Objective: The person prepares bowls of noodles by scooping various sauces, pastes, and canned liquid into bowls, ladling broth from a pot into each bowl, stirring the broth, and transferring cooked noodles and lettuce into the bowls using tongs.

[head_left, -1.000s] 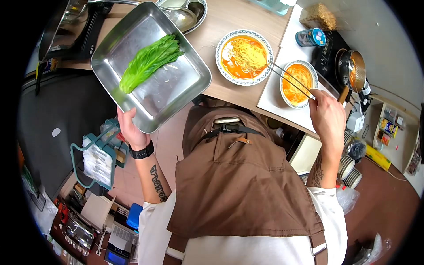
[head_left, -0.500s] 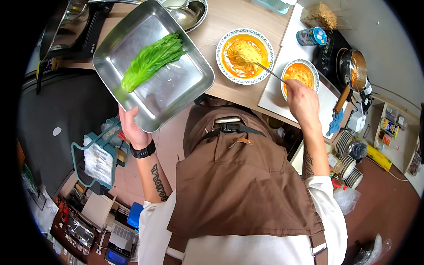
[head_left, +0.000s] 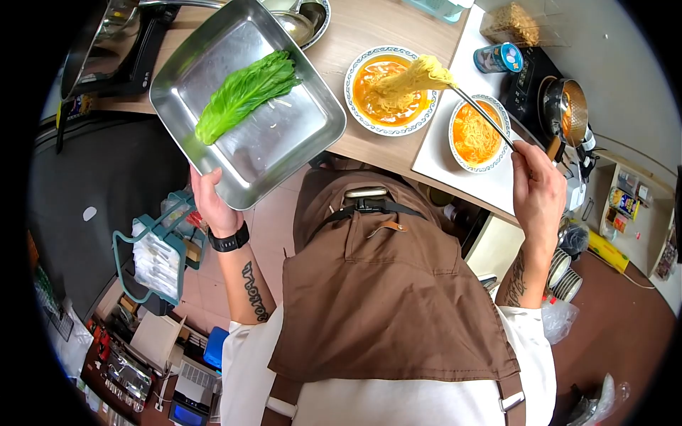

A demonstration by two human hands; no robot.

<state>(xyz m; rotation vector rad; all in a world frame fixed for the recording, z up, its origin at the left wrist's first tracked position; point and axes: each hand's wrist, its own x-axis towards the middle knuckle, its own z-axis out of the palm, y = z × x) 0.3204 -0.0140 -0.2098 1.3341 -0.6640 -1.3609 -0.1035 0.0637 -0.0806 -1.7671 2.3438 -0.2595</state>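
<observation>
My left hand (head_left: 217, 206) grips the near-left edge of a steel tray (head_left: 298, 156), which is tilted. On the tray lies a green lettuce leaf bunch (head_left: 245, 99), with a few small pale scraps beside it. My right hand (head_left: 538, 190) is closed on dark chopsticks (head_left: 486, 118), held by their far end. Their tips hold a clump of yellow noodles (head_left: 419, 78), lifted over a patterned bowl (head_left: 350, 117) of orange-red soup. Part of the clump still hangs into the soup. Below the chopsticks stands a second bowl (head_left: 460, 157) with noodles in similar soup.
A blue can (head_left: 497, 58) stands behind the second bowl. At the right a small pan (head_left: 574, 113) sits on a black cooktop. A bowl with ladles (head_left: 302, 25) is beyond the tray, and a large pan (head_left: 92, 50) is at the upper left.
My right hand has moved right and slightly nearer me. The noodle clump has risen and shifted right, from inside the larger bowl to over its right rim. The tray has hardly moved.
</observation>
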